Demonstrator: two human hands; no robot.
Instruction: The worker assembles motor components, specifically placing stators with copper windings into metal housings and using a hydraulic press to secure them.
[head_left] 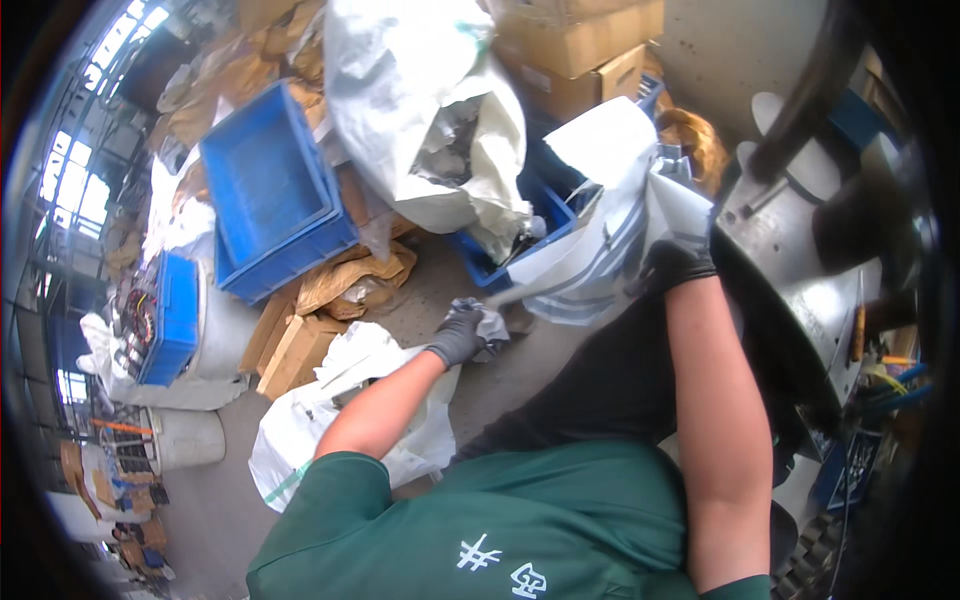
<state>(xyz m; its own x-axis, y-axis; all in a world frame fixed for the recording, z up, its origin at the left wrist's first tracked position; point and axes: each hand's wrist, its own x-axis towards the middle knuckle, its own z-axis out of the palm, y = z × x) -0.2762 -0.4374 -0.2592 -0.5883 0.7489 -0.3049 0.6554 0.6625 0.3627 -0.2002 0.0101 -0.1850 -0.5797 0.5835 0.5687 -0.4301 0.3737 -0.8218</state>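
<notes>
A white woven sack with grey stripes (590, 265) hangs in front of me, its upper part standing up stiffly. My right hand (678, 268), in a dark glove, is closed on the sack's right side. My left hand (460, 338), in a grey glove, is closed around a crumpled whitish bunch (490, 325). A narrow strip runs from that bunch toward the sack's lower left corner; whether they are one piece I cannot tell. Below my left forearm lies another white sack (285, 445). A large white sack (400, 110), its mouth showing grey scraps, stands beyond my hands.
Blue crates (265, 185) are stacked at the left, above flattened brown paper (365, 280). Behind the striped sack is a blue bin (555, 215). Cardboard boxes (570, 45) rise at the back. A metal machine table (790, 260) bounds the right side. A white bucket (190, 437) stands far left.
</notes>
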